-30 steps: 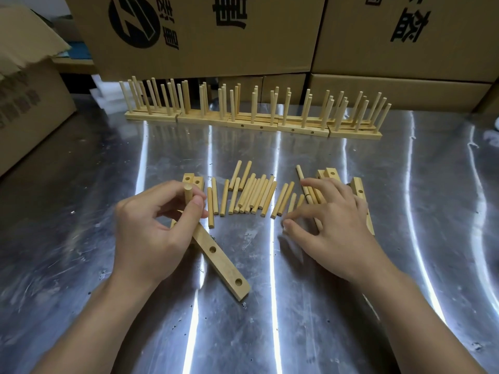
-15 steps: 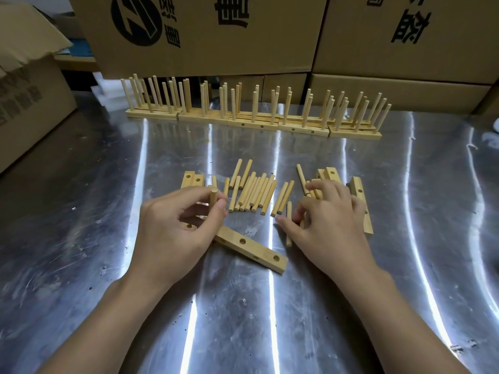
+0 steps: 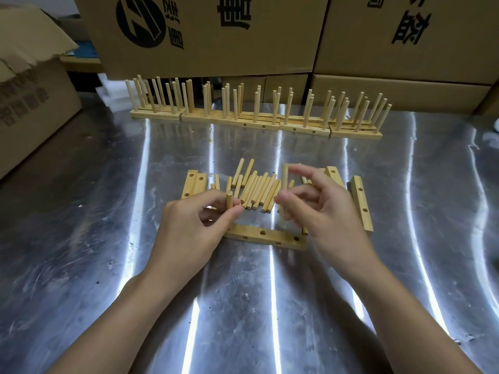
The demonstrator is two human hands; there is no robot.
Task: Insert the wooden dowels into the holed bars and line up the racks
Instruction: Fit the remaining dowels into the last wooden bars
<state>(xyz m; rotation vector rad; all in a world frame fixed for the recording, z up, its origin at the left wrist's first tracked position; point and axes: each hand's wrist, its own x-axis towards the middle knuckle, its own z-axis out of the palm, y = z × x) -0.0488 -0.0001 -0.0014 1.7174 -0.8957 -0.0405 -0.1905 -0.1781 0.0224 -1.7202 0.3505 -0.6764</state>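
Wooden dowel [image 3: 229, 201] upright in left hand [image 3: 189, 228] pinch at holed bar [image 3: 270, 236]; blurred dowel [image 3: 284, 179] in right hand [image 3: 329, 220] pinch

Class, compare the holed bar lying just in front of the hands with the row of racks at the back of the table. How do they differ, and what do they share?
The bar shows empty holes; the racks are full of upright dowels. The bar lies alone at the near side; the racks stand end to end by the boxes. Both are pale wood resting on the metal table.
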